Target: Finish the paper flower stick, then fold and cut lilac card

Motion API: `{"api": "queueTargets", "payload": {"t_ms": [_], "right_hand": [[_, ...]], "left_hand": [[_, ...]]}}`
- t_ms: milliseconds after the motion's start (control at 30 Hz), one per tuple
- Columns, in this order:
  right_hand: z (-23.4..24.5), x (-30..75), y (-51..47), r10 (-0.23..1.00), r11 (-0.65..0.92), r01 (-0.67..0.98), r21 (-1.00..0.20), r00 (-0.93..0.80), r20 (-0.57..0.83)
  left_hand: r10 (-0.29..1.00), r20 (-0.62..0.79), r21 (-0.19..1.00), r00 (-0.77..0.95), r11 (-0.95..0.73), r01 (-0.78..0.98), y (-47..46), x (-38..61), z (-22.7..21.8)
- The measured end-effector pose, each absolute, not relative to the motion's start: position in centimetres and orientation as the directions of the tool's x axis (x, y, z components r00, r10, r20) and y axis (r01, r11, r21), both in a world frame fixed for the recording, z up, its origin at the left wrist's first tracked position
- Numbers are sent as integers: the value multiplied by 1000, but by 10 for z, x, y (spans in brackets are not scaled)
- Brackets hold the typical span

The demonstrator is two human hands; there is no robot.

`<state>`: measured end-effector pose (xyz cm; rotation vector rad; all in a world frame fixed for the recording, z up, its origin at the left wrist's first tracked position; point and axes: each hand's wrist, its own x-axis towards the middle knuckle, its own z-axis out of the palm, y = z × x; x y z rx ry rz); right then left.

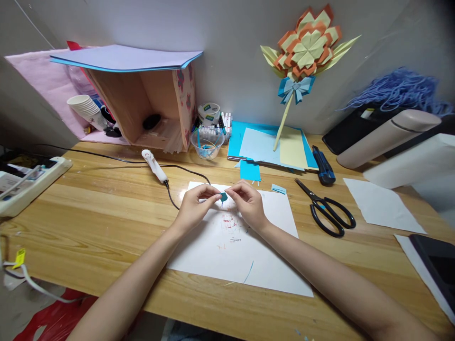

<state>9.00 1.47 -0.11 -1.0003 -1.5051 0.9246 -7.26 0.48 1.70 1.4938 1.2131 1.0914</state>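
1. At the back of the desk [106, 213], a clear bowl [196, 149] holds blue scraps [206, 151]; beside it stands an open box [186, 102].
2. Left hand [197, 206] and right hand [249, 203] sit close together above a white sheet [277, 270], fingers curled.
3. The left pinches a small teal paper [223, 197] between them; whether the right grips it, I can't tell.

- I watch through one head-worn camera, set above the near side of the desk [117, 227].
- It faces forward and down, across to the wall [234, 52] behind.
- The left hand [197, 206] and right hand [250, 203] show around mid-frame, at close range.
- The wall fills my upper background.
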Motion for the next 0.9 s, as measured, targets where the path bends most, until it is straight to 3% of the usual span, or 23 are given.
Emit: {"api": "queueTargets", "payload": {"t_ms": [333, 700, 900], "right_hand": [[-1, 91, 13, 937, 343, 140, -929, -119, 328], [-1, 91, 15, 931, 366, 136, -921, -34, 364], [-2, 90, 13, 936, 348, 144, -926, -115, 333]], "left_hand": [[988, 98, 974, 122, -120, 192, 4, -73, 16], [989, 86, 976, 121, -108, 189, 4, -72, 18], [984, 111, 966, 136, -139, 219, 3, -72, 17]]}}
